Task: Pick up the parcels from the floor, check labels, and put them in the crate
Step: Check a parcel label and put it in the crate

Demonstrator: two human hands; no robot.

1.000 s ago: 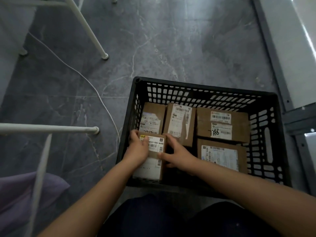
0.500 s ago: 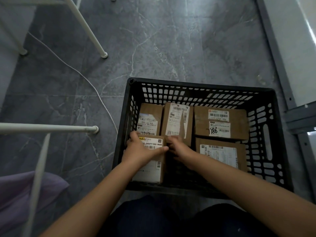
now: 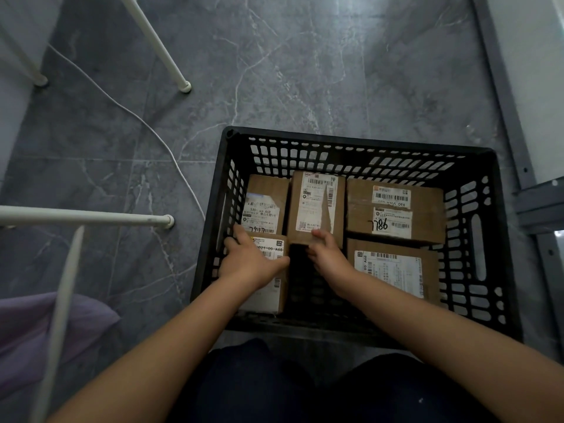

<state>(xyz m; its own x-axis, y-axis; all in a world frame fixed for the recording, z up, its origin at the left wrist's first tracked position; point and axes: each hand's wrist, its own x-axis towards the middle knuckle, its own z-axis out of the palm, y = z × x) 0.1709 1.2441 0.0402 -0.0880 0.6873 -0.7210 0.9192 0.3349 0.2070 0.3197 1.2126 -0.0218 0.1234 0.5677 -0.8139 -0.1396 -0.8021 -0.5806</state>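
Note:
A black slatted crate (image 3: 476, 190) stands on the floor and holds several brown cardboard parcels with white labels. My left hand (image 3: 248, 259) lies over the near-left parcel (image 3: 270, 296). Its fingers curl over that parcel's far edge and its thumb crosses the yellow-striped label. My right hand (image 3: 328, 253) is at the near end of the middle parcel (image 3: 317, 203): fingertips hooked over the top edge, thumb against the near face. A dark gap of crate floor lies between my hands. Other parcels lie far left (image 3: 265, 203), far right (image 3: 393, 209) and near right (image 3: 393, 270).
Grey marble floor tiles (image 3: 305, 71) surround the crate. White metal furniture legs (image 3: 158, 47) and a rail (image 3: 85, 216) stand to the left, with a white cable (image 3: 146, 126) running toward the crate. A purple cloth (image 3: 27, 328) is at lower left, a grey frame (image 3: 500, 96) on the right.
My right hand left the near-left parcel's right side and moved to the middle parcel's near end. The left hand stayed on the near-left parcel, which settled against the crate's left wall.

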